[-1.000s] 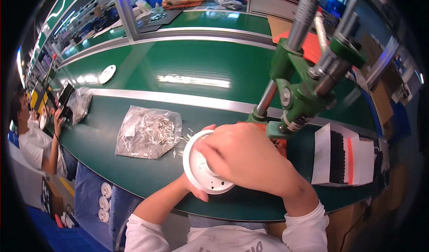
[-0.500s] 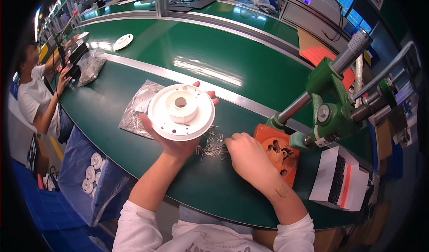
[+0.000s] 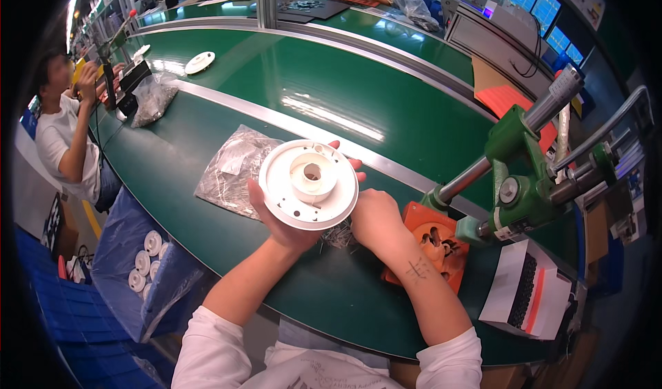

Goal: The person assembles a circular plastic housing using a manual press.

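My left hand (image 3: 284, 234) holds a round white plastic housing (image 3: 310, 193) from below, its thumb at the left rim and fingertips showing past the far right rim. The housing has a raised central hub with a hole, and small holes around it. My right hand (image 3: 378, 218) is curled beside the housing's right edge. Its fingertips are hidden, so what they pinch cannot be made out. Under the two hands lies a loose pile of thin metal pins (image 3: 338, 237), partly covered. A clear bag of similar pins (image 3: 231, 175) rests left of the housing.
An orange fixture (image 3: 452, 265) sits beneath a green hand press (image 3: 510, 190) at right, near a white box (image 3: 502, 289) of black parts. Lower left, a blue-lined bin (image 3: 114, 265) holds several white housings. Another person (image 3: 62, 137) works at far left, near a clear bag (image 3: 153, 99).
The housing has moved right, toward my right hand. My right hand has moved up from the pins to the housing's edge. The person at left has raised a hand.
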Tool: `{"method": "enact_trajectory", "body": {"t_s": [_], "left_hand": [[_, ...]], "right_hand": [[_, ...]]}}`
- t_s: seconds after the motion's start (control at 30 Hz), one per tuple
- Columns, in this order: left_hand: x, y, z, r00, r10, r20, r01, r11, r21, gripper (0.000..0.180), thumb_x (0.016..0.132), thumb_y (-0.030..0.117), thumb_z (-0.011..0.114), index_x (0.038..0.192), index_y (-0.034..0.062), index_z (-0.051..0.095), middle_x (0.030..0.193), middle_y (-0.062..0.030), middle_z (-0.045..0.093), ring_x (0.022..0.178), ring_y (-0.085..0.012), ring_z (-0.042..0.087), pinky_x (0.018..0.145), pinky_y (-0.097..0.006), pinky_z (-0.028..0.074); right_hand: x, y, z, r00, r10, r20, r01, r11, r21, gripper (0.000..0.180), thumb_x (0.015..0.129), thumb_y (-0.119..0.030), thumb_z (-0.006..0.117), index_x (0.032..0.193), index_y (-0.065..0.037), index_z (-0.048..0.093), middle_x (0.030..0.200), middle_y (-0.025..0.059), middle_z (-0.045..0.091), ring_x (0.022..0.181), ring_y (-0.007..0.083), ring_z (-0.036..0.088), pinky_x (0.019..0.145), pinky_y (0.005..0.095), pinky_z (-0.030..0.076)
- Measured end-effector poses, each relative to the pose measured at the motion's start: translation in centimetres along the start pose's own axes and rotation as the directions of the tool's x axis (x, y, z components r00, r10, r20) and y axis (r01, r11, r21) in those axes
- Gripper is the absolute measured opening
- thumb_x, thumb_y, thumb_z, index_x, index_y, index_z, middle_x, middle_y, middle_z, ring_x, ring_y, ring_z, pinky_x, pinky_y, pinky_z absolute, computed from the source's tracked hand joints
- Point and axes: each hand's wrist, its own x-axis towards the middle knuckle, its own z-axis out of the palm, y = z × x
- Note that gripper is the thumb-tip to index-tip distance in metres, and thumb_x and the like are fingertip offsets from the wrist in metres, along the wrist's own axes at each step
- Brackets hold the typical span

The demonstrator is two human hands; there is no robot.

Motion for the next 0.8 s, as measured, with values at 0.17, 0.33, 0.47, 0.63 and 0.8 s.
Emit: {"method": "enact_trajectory", "body": {"t_s": [0.17,0.33,0.47,0.63,0.8], "left_hand": [[-0.4,0.0,-0.2,0.997,-0.069,0.038,0.069,0.998,0.017,0.150,0.067,0.108,0.039,0.161,-0.0084,0.026,0.144,-0.0343,0.056,0.126,-0.0451,0.065,0.110,-0.051,0.053],[-0.7,-0.5,-1.1,0.954,-0.219,0.207,0.250,0.958,-0.140,0.151,0.065,0.106,0.049,0.161,-0.0082,0.024,0.141,-0.0364,0.056,0.125,-0.0460,0.065,0.107,-0.051,0.056],[-1.4,-0.9,-0.5,0.883,-0.388,0.263,0.418,0.906,-0.064,0.150,0.064,0.100,0.062,0.161,-0.0083,0.024,0.141,-0.0393,0.054,0.129,-0.0453,0.063,0.110,-0.052,0.054],[-3.0,-1.7,0.3,0.889,-0.424,0.173,0.385,0.896,0.220,0.144,0.063,0.097,0.066,0.164,0.0022,0.026,0.167,-0.0277,0.031,0.151,-0.0391,0.042,0.125,-0.049,0.039],[-2.7,-1.6,1.2,0.882,-0.437,0.176,0.349,0.857,0.378,0.154,0.051,0.091,0.081,0.163,0.0002,0.026,0.160,-0.0254,0.041,0.149,-0.0362,0.044,0.125,-0.050,0.039]], "right_hand": [[-1.8,-0.2,-1.2,1.000,0.010,0.006,-0.009,1.000,-0.023,0.012,0.079,0.004,0.067,0.086,-0.003,0.075,0.086,0.0226,0.074,0.086,0.0398,0.076,0.078,0.0471,0.062],[-8.7,-1.5,-7.4,0.975,0.100,-0.198,-0.037,0.953,0.299,0.003,0.087,0.000,0.069,0.090,0.001,0.068,0.086,0.0194,0.074,0.079,0.0359,0.075,0.072,0.0464,0.058],[-11.4,-2.0,-9.8,0.908,0.134,-0.398,0.096,0.856,0.508,0.011,0.090,0.000,0.077,0.101,0.001,0.076,0.090,0.0142,0.078,0.071,0.0240,0.075,0.065,0.0306,0.057],[-10.2,-3.1,-8.9,0.815,0.047,-0.577,0.355,0.747,0.562,0.017,0.085,0.007,0.080,0.101,0.003,0.076,0.096,0.0120,0.078,0.083,0.0184,0.076,0.072,0.0278,0.060],[-9.5,-3.6,-7.3,0.787,0.004,-0.617,0.369,0.798,0.476,0.020,0.082,0.002,0.082,0.101,-0.002,0.076,0.094,0.0103,0.072,0.083,0.0261,0.071,0.071,0.0350,0.057]]}}
